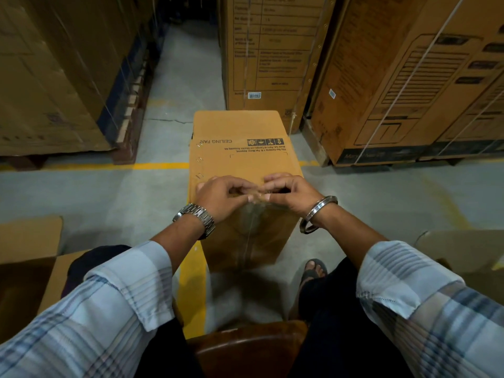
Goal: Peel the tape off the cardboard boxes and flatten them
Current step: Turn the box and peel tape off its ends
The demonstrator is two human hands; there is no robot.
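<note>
A long brown cardboard box (240,159) printed "CEILING FAN" lies on the floor in front of me, its near end between my knees. Clear tape (249,227) runs down the near end face along the centre seam. My left hand (221,196) and my right hand (289,192) meet at the top near edge of the box, fingertips pinched together on the end of the tape. Both thumbs and forefingers press at the same spot. A metal watch sits on my left wrist and a steel bangle on my right.
Tall stacked cartons (409,77) stand on pallets at right and at left (54,77), with a narrow aisle between. An open cardboard box (30,257) lies at lower left, another piece of cardboard (463,249) at right. I sit on a brown wooden seat (245,347). Yellow floor lines (161,166) cross the concrete.
</note>
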